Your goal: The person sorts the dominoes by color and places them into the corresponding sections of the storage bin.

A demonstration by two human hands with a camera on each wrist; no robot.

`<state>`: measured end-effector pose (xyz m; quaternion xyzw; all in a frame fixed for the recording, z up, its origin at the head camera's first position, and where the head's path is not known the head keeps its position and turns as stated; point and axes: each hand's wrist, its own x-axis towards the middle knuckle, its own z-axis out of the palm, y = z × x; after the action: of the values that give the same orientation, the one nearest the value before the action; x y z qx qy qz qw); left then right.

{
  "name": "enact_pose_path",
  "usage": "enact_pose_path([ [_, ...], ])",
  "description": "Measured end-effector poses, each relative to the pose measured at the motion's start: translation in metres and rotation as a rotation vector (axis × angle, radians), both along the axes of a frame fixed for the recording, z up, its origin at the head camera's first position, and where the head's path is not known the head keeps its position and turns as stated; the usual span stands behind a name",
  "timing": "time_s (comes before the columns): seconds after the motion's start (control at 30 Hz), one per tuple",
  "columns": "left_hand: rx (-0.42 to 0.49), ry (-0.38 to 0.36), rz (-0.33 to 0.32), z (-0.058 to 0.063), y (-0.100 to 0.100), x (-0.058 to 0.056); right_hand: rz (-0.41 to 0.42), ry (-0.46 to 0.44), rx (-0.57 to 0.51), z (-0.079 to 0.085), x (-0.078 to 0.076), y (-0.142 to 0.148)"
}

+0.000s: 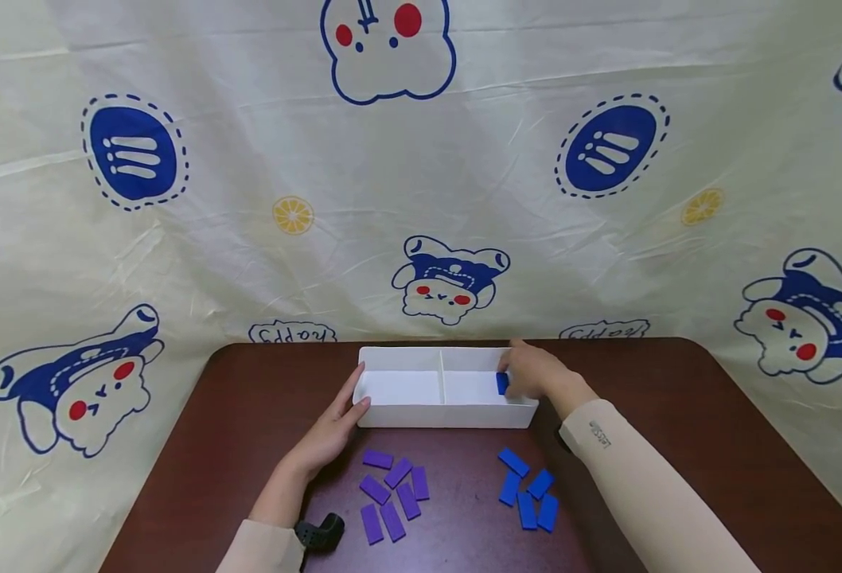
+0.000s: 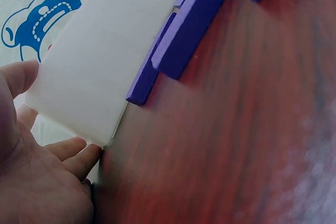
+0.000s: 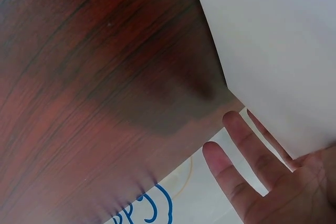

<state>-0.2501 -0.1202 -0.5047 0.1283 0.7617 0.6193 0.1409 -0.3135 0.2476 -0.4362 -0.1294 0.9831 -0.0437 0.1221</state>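
Observation:
A white two-compartment tray stands near the table's far edge. My left hand rests against its left end, thumb at the front corner and fingers extended along the end wall. In the left wrist view, fingertips touch the tray's lower corner. At the right end, my right hand pinches a blue block inside the right compartment. Its thumb and index finger are hidden by the tray wall in the right wrist view, where other fingers extend outside the tray.
Several purple blocks lie in front of the tray's left half. Several blue blocks lie in front of the right half. The brown table ends just behind the tray, against a printed cloth.

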Motion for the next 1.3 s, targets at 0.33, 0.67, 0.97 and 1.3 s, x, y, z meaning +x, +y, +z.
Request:
enact_pose_path([
  [0.33, 0.000, 0.011, 0.012, -0.003, 0.001, 0.002, -0.036, 0.021, -0.060, 0.002, 0.004, 0.002],
  [0.67, 0.026, 0.006, 0.007, -0.010, 0.000, 0.007, 0.010, 0.131, -0.144, 0.023, 0.024, 0.008],
  [0.97, 0.019, 0.014, 0.005, -0.005, 0.002, 0.003, 0.125, 0.180, -0.159, 0.053, 0.055, 0.012],
  [1.3, 0.013, 0.011, -0.010, -0.002, 0.001, 0.000, 0.220, 0.090, -0.190, 0.062, 0.088, 0.014],
])
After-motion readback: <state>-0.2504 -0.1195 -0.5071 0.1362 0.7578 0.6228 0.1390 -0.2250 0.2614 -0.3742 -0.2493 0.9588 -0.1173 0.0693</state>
